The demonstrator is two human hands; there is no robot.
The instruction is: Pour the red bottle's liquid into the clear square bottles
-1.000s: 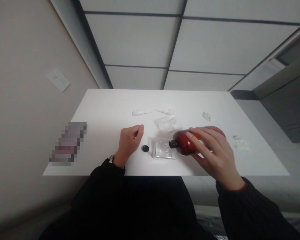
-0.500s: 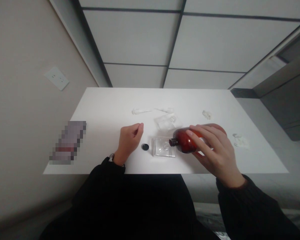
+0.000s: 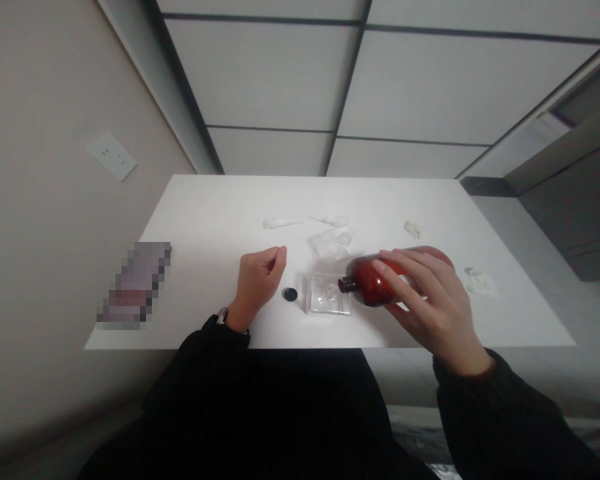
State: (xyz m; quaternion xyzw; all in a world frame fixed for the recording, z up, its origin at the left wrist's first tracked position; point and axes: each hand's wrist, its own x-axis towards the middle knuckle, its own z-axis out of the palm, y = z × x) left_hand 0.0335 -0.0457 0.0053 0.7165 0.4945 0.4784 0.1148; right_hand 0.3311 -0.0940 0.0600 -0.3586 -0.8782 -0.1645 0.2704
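Observation:
My right hand [image 3: 433, 313] is wrapped round a dark red-amber bottle [image 3: 373, 283], tipped nearly on its side. Its uncapped threaded neck [image 3: 347, 285] points left, over the right part of a clear plastic box [image 3: 325, 305]. Whether any liquid leaves the mouth is not visible. A round black cap [image 3: 291, 294] lies on the white table, left of the box. Beside that cap, my left hand [image 3: 260, 280] is closed in a fist, with nothing showing from it. Behind the box is a clear piece [image 3: 330, 245], perhaps its lid or a bag.
Two slim whitish droppers or brushes [image 3: 283, 222] lie toward the table's far side. Crumpled pale scraps [image 3: 413, 230] rest at the right. A blurred-out flat object [image 3: 137, 283] occupies the table's left edge. Sliding panels [image 3: 280, 73] stand beyond the table [image 3: 205, 220].

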